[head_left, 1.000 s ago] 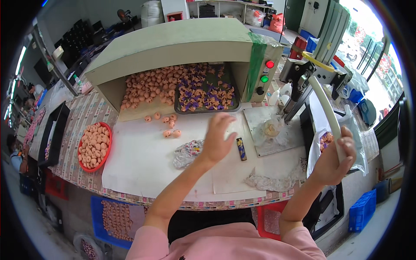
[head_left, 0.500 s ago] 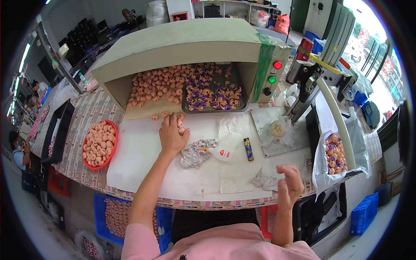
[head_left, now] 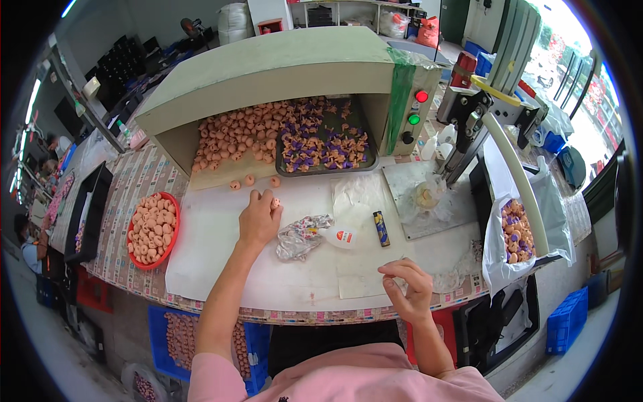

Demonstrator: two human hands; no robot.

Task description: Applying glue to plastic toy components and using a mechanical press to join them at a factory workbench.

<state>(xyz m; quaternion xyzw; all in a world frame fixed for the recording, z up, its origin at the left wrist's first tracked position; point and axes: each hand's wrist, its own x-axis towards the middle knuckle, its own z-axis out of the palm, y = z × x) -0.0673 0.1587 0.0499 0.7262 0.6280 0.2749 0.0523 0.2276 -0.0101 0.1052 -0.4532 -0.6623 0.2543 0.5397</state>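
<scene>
Left hand [head_left: 258,221] on a small pink ball [head_left: 276,202], out over the white sheet [head_left: 207,248]!
And it's pinched there between thumb and fingers, just in front of three loose balls [head_left: 249,180] near the dark tray [head_left: 321,173]; the right hand [head_left: 410,289] hovers near the surface's front edge, fingers loosely bent, and whether it grips anything I cannot tell; between the hands lie crumpled plastic [head_left: 300,240], a white bottle [head_left: 340,238] and a dark blue tube [head_left: 381,229].
</scene>
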